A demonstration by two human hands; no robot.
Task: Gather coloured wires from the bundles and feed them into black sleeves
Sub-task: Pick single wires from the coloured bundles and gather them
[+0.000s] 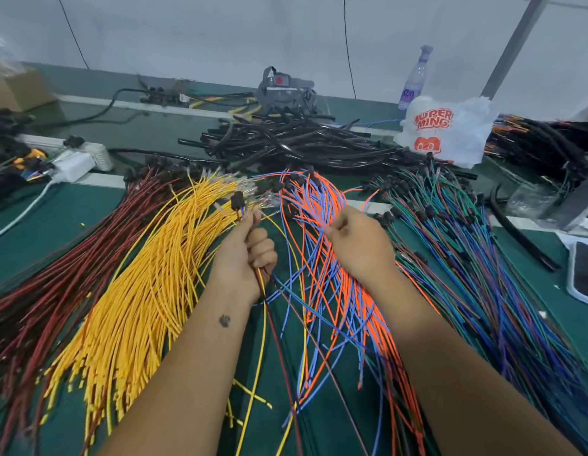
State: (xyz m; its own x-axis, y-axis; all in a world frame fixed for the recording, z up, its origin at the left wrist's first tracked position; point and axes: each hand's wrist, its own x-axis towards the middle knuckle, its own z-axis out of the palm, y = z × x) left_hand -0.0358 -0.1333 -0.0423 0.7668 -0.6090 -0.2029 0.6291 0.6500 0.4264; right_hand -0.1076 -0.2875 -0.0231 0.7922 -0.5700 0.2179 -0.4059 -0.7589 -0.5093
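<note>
Coloured wires [259, 284] gripped by left hand [245, 258], right hand [358, 248] pinching orange

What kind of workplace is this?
Probably a wiring-harness assembly bench in a small factory. Sorted bundles of cut wires, yellow and orange and blue, fan across a green table, with a pile of black sleeves behind. The left hand grips a few gathered wires.

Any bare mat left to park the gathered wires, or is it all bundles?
Two bare patches of green mat: far left, between the white power strip and the dark red wire bundle; and far right, between the green-blue wire bundle and a loose black sleeve. The centre is crowded with the yellow wire bundle and orange-blue wire bundle.
</note>
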